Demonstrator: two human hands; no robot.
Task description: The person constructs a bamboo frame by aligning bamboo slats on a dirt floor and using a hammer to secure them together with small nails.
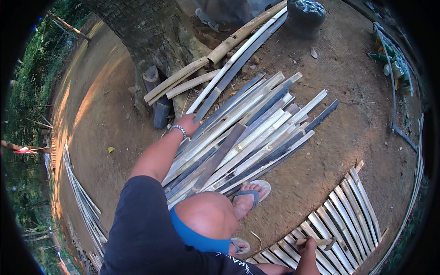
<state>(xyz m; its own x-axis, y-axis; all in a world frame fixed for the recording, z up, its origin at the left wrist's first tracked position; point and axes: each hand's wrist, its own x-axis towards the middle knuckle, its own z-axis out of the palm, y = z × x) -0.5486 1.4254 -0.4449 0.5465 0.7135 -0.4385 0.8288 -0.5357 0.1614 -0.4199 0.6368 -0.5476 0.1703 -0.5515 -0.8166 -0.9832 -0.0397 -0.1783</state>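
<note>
My left hand [187, 124], with a beaded bracelet at its wrist, is closed round the near end of a long dark bamboo strip [229, 77]. A pale strip [238, 52] lies right alongside it; whether my fingers also grip that one I cannot tell. Below the hand, a pile of split bamboo strips [256, 123] lies on the ground, some pale, some dark. At lower right my right hand [308, 246] is closed on the wooden handle of a hammer [327, 243]. Under the hammer spreads a row of pale bamboo slats [339, 220] set side by side with gaps.
A tree trunk [151, 36] rises at the back left, with bamboo poles [224, 48] and dark bamboo pieces [160, 107] at its foot. A dark sack [306, 18] stands at the far side. My sandalled foot [245, 201] is beside the pile. More strips [80, 197] lie at left.
</note>
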